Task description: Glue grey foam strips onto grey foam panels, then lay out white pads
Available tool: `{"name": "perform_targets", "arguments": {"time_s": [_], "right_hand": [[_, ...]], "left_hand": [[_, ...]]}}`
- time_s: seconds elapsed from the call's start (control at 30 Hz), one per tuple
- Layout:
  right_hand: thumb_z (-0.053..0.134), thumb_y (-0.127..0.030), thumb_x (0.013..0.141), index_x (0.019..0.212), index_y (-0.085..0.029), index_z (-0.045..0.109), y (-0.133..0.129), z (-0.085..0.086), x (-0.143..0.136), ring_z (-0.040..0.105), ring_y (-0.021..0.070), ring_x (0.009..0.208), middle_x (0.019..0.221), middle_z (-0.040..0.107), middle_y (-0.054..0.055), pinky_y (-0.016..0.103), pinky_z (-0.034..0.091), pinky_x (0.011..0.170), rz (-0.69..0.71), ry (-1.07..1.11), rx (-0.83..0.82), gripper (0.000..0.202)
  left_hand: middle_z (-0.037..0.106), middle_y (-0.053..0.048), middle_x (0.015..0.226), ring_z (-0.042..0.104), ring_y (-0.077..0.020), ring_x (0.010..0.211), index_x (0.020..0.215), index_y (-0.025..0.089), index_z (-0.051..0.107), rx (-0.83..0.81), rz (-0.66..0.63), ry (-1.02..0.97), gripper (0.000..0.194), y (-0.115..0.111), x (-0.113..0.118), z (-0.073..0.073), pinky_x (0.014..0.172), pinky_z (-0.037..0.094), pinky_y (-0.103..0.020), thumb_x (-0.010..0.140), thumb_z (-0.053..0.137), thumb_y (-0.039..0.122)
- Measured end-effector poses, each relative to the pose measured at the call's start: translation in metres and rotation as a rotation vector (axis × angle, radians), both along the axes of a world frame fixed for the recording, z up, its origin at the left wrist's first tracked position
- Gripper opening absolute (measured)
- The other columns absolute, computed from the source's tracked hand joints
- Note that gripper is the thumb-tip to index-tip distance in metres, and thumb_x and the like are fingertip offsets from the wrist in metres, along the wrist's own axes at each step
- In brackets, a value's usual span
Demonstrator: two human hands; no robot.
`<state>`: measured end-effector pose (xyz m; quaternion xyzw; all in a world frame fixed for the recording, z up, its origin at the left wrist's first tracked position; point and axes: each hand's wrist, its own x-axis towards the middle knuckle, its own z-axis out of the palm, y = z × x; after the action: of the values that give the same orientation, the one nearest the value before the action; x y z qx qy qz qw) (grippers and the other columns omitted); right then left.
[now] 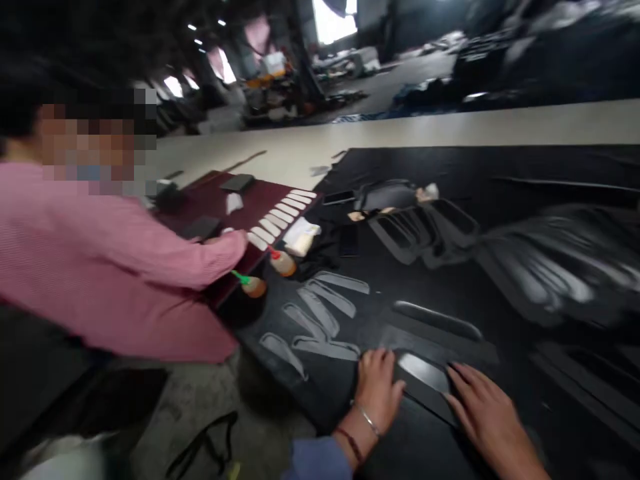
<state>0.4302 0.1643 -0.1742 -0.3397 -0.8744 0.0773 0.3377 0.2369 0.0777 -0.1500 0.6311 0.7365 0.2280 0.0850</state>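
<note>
A blue sleeve (320,459), a silvery bangle (367,419) and a dark red bracelet (350,443) on one arm.

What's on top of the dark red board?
A row of pale strips, a white scrap and a dark block at the far edge. The co-worker's pink sleeve covers part of the near side; can't tell what's under it.

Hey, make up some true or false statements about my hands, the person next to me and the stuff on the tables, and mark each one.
1. The left wrist has a silvery bracelet on it. True.
2. The right hand wears a glove. False: it is bare.
3. The other person's sleeve is green. False: it is pink.
4. The white strips lie in a row. True.
5. Both bottles have red tips. False: one bottle has a green tip.
</note>
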Motion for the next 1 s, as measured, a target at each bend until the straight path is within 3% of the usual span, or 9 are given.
{"name": "perform_targets", "arguments": {"time_s": [0.07, 0.17, 0.43, 0.6, 0.7, 0.8, 1.0], "right_hand": [[0.047, -0.042, 0.088, 0.112, -0.019, 0.059, -0.008, 0.0, 0.022, 0.052, 0.0268, 0.106, 0.114, 0.059, 0.01, 0.044, 0.046, 0.085, -0.076, -0.148, -0.005, 0.035], [0.047, -0.032, 0.088, 0.114, -0.015, 0.057, -0.012, 0.005, 0.022, 0.048, 0.0284, 0.111, 0.117, 0.057, 0.013, 0.045, 0.044, 0.09, -0.107, -0.281, -0.039, 0.033], [0.051, -0.021, 0.084, 0.112, -0.015, 0.052, -0.015, 0.027, 0.013, 0.047, 0.0273, 0.11, 0.113, 0.055, 0.014, 0.046, 0.041, 0.092, -0.087, -0.207, -0.123, 0.028], [0.052, -0.021, 0.084, 0.104, -0.016, 0.051, -0.018, 0.041, 0.013, 0.052, 0.0244, 0.092, 0.096, 0.058, 0.01, 0.042, 0.043, 0.082, -0.07, -0.196, -0.222, 0.021], [0.054, -0.019, 0.082, 0.101, -0.018, 0.05, -0.016, 0.047, 0.012, 0.052, 0.0225, 0.087, 0.092, 0.058, 0.008, 0.039, 0.043, 0.078, -0.053, -0.188, -0.282, 0.019], [0.055, -0.016, 0.082, 0.103, -0.019, 0.05, -0.013, 0.054, 0.012, 0.053, 0.0209, 0.086, 0.093, 0.057, 0.007, 0.036, 0.044, 0.076, -0.026, -0.199, -0.351, 0.022], [0.055, -0.017, 0.082, 0.111, -0.023, 0.05, -0.033, 0.071, 0.006, 0.055, 0.0213, 0.09, 0.098, 0.058, 0.006, 0.036, 0.046, 0.079, 0.017, -0.242, -0.459, 0.03]], "left_hand": [[0.052, -0.016, 0.122, 0.047, -0.027, 0.111, 0.122, 0.016, 0.047, -0.005, -0.043, -0.047, 0.042, 0.001, 0.015, -0.011, 0.094, 0.043, -0.048, 0.081, 0.052, 0.022], [0.053, -0.015, 0.121, 0.047, -0.0283, 0.112, 0.122, 0.014, 0.049, 0.021, -0.055, -0.029, 0.043, 0.006, 0.01, -0.021, 0.094, 0.043, -0.048, 0.079, 0.052, 0.019], [0.053, -0.015, 0.122, 0.046, -0.0286, 0.112, 0.118, 0.018, 0.052, 0.103, -0.102, -0.017, 0.04, 0.011, 0.0, -0.026, 0.09, 0.043, -0.048, 0.079, 0.052, 0.022], [0.058, -0.012, 0.113, 0.047, -0.0292, 0.11, 0.098, 0.019, 0.061, 0.118, -0.042, -0.225, 0.025, 0.019, -0.004, -0.013, 0.092, 0.039, -0.052, 0.074, 0.057, 0.027], [0.063, -0.009, 0.094, 0.053, -0.0273, 0.096, 0.081, 0.02, 0.061, 0.014, 0.032, -0.438, 0.016, 0.023, -0.003, 0.002, 0.09, 0.039, -0.051, 0.069, 0.061, 0.031], [0.064, -0.006, 0.082, 0.058, -0.0229, 0.082, 0.082, 0.02, 0.061, -0.08, 0.054, -0.548, 0.018, 0.024, 0.001, 0.016, 0.08, 0.046, -0.043, 0.071, 0.056, 0.035], [0.066, -0.002, 0.074, 0.061, -0.0182, 0.072, 0.078, 0.018, 0.062, -0.262, 0.104, -0.759, 0.029, -0.004, -0.007, 0.031, 0.066, 0.049, -0.029, 0.074, 0.053, 0.045]]}}
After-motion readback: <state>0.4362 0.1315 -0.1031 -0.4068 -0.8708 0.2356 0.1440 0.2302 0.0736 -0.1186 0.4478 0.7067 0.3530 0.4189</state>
